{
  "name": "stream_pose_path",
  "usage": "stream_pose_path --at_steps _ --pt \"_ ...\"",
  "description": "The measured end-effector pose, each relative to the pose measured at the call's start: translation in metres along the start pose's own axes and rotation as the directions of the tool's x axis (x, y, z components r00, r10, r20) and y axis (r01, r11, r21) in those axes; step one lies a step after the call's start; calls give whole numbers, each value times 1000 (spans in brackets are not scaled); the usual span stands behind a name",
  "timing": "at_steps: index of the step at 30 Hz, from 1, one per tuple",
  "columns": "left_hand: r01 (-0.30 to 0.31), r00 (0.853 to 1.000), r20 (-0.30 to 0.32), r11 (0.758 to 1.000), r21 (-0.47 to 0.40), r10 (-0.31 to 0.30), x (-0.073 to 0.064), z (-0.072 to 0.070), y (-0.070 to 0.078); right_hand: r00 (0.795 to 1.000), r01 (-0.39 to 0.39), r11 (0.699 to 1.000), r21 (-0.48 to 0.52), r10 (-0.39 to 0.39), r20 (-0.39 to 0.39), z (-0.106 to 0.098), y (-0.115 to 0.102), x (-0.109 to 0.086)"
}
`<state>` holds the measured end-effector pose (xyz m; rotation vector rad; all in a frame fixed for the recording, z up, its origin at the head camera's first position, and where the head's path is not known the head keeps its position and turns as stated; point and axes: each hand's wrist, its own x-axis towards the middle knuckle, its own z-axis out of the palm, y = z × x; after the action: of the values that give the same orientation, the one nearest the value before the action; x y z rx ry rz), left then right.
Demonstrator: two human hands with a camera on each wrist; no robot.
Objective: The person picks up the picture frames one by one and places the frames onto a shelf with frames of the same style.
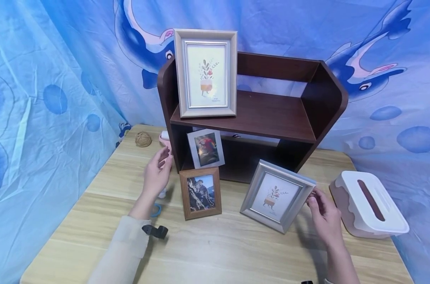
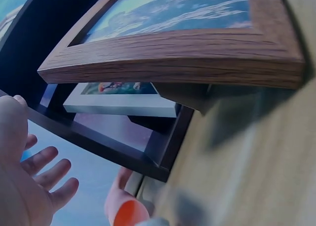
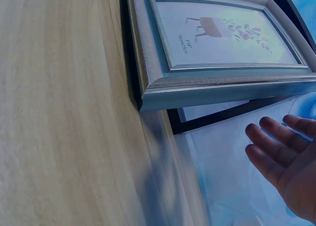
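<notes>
"Where do we have the silver frame (image 1: 274, 197)?"

"Standing on the counter (image 1: 215, 252), before the right half of the dark shelf (image 1: 276, 118), its upper right corner at our right hand (image 1: 325, 215)."

"Is that grip clamped?"

"No, we see its fingers apart and loosely extended; the right wrist view shows a gap between them and the frame."

"How much room do we have around it?"

"A stretch of counter lies toward us, and a strip separates its left edge from the brown frame (image 1: 200, 193). On the right, our hand fills the space before the tissue box (image 1: 358, 205). Behind, the shelf's front edge is near."

"Which way does it point?"

"Its face looks toward us, turned a little left. The long axis rises from the counter, tipping back, with the printed plant upright."

"And our left hand (image 1: 158, 173)?"

"Its grip is also apart, beside the shelf's left side, near a pink object (image 2: 127, 201). Farther out, we have the white frame (image 1: 205, 148) in the lower compartment and the pale frame (image 1: 207, 75) above."
</notes>
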<state>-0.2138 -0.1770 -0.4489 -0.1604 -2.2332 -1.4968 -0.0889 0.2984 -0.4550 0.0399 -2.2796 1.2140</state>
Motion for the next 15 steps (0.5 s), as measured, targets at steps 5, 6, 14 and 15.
stream_pose_path --at_steps 5,6,14,15 --pt "25 1000 2 996 -83 -25 16 8 0 997 31 999 20 -32 65 0 5 -1" --pt "29 1000 -1 996 -89 -29 18 10 0 996 36 999 30 -38 78 0 6 -2" --pt "3 1000 -20 997 -82 -4 39 23 8 991 22 998 54 -29 128 1 9 -5" --pt "0 1000 -30 997 -79 -2 41 24 9 991 12 999 52 -19 132 1 9 -6"
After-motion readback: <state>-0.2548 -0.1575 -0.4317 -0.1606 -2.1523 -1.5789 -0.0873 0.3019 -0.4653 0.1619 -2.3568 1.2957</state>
